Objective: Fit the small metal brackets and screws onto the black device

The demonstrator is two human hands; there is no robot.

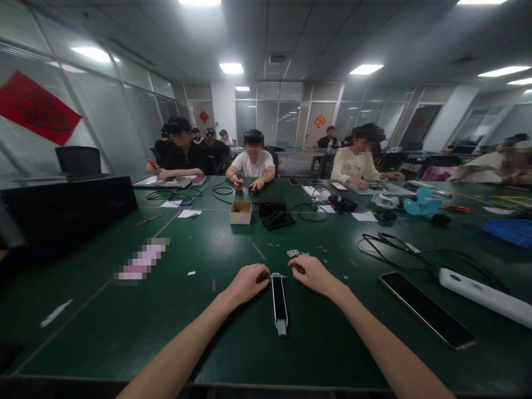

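1. Between the left hand (250, 282) and right hand (311, 272), a slim device (279, 302) lies on the tabletop (233, 349), long axis running away from the person; its far end is nearer the left fingers.
2. Left fingers grip what looks like a screwdriver (262, 276); right fingers curl, holding unclear.
3. Farther off, a small box (241, 218) and blue tray (507, 234); contents indiscernible.

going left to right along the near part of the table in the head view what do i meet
White strip, blurred pinkish item, small white scrap, left hand, slim black-faced device, right hand, black phone.
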